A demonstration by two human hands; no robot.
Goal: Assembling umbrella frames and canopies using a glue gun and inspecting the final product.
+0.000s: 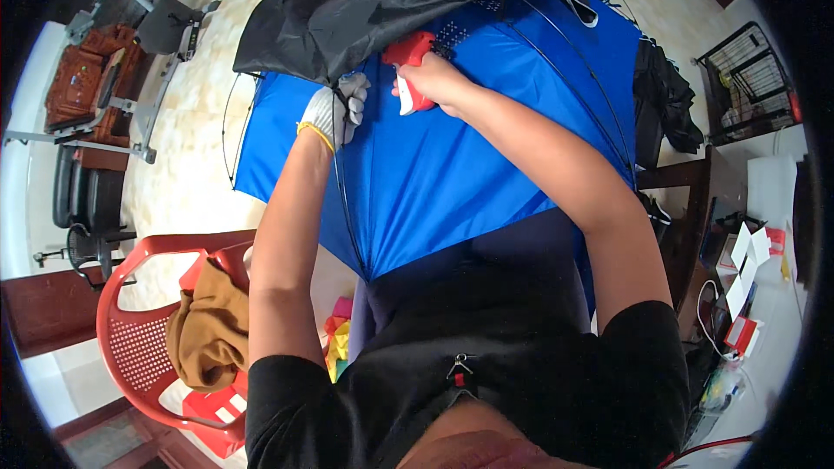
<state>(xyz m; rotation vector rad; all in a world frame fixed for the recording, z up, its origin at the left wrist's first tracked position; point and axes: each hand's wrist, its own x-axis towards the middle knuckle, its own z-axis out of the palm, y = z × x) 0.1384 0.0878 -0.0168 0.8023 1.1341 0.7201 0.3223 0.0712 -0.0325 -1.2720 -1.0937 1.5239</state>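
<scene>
Room: pale tiled floor all round you, a dark wooden desk with a white top at 3 o'clock.
Chair: a red plastic chair at 8 o'clock with a brown cloth heaped on its seat; your left elbow hangs just beside it, so a wide swing could drag the cloth off.
Left hand: your gloved left hand, at about 11 o'clock, is closed in a pinch on the edge where the black cloth meets the blue umbrella cover. If that pinch loosens, the fabric will likely go slack under the tool.
Umbrella: the blue cover lies spread across your lap, from centre out to 12 o'clock, thin metal ribs running down it. A rib could spring or snag the glove.
Right hand: your bare right hand is wrapped round a red tool, pressed to the fabric just right of the glove. I cannot tell what its tip does; a slip toward the gloved fingers looks like the main risk.
Desk: papers and a small red box at 4 o'clock, well apart.
</scene>
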